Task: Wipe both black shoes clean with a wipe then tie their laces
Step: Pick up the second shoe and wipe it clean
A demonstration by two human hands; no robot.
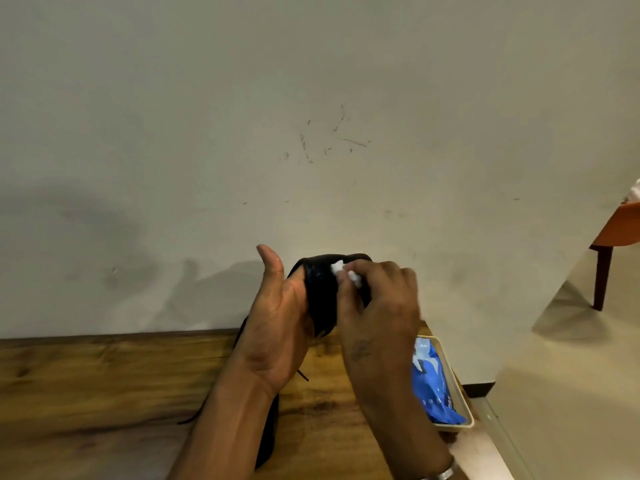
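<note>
One black shoe (270, 434) lies on the wooden surface (104, 393) by a pale wall (311, 98), the second shoe (322, 292) in the left hand (277, 327)'s grip, right hand (377, 306) fingers (388, 270) pinching one wipe (337, 266).

One black shoe (321, 292) was held up above the wooden table in the left hand (277, 317), its glossy dark surface turned toward the camera. A small crumpled white wipe (344, 271) was pressed against its upper part, pinched in the fingers of the right hand (377, 306). The second shoe (270, 434) lay on the table, largely hidden under the left forearm, with loose black laces (302, 373) trailing untied beside it.
</note>
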